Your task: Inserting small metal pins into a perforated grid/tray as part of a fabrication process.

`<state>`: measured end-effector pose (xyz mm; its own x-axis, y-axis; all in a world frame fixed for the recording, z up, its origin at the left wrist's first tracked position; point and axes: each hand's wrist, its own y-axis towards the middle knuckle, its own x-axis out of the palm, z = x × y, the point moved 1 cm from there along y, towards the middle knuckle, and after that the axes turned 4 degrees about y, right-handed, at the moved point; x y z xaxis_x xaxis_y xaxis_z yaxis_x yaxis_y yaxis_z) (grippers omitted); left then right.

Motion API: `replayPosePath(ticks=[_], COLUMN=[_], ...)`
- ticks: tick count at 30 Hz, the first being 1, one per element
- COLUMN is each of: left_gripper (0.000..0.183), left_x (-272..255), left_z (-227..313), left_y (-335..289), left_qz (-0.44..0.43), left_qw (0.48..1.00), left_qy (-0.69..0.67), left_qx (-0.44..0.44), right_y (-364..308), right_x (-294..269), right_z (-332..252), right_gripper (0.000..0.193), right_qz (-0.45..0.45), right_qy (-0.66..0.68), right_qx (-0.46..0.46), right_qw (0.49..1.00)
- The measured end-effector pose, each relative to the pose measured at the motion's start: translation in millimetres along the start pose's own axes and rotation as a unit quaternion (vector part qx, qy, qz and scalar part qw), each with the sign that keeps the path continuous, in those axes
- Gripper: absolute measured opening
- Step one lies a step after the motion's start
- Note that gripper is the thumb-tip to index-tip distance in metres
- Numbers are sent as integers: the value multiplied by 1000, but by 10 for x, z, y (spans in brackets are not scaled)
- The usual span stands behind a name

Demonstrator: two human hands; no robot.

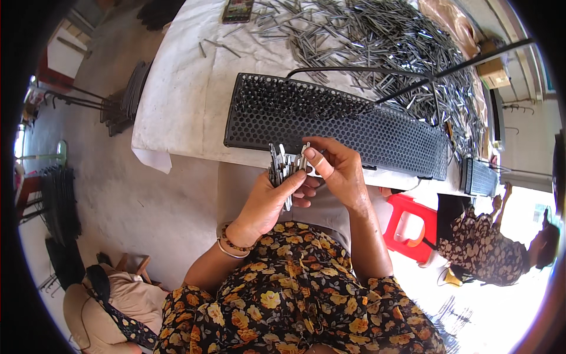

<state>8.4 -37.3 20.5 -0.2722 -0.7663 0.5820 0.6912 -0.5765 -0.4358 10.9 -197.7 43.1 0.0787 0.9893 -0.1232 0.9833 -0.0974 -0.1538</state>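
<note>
in the head view, the left hand [265,203] has its fingers wrapped around a bunch of thin metal sticks [280,168]. the right hand [339,171] has its thumb and finger close together by the stick tops; i cannot tell if they pinch one. the bunch is just in front of the black tray with holes [283,131] on the white table [183,88].

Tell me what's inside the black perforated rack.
Dark slim pieces stand in many far-side holes of the rack; nearer holes look bare. The pieces' lower ends are hidden inside it.
</note>
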Motion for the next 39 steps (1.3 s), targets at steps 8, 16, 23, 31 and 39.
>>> replayPosePath(ticks=[8, 16, 23, 31, 39], left_gripper=[27, 30, 28, 26, 24], left_x=[60, 132, 119, 141, 205], left_z=[-179, -247, -317, -314, -344], left_y=[14, 31, 86, 137, 248], left_qz=[-30, -17, 1, 13, 21], left_qw=[998, 996, 994, 992, 991], left_qy=[34, 82, 107, 126, 127], left_qx=[-37, -33, -16, -12, -26], right_y=[-250, -333, -349, -339, -336], right_x=[-46, -119, -152, -219, -353], right_z=[195, 241, 311, 292, 361], right_gripper=[25, 29, 28, 28, 24], right_qz=[35, 68, 59, 46, 42], right_qy=[126, 101, 69, 81, 214], right_qx=[83, 68, 51, 72, 117], right_qw=[988, 990, 995, 993, 969])
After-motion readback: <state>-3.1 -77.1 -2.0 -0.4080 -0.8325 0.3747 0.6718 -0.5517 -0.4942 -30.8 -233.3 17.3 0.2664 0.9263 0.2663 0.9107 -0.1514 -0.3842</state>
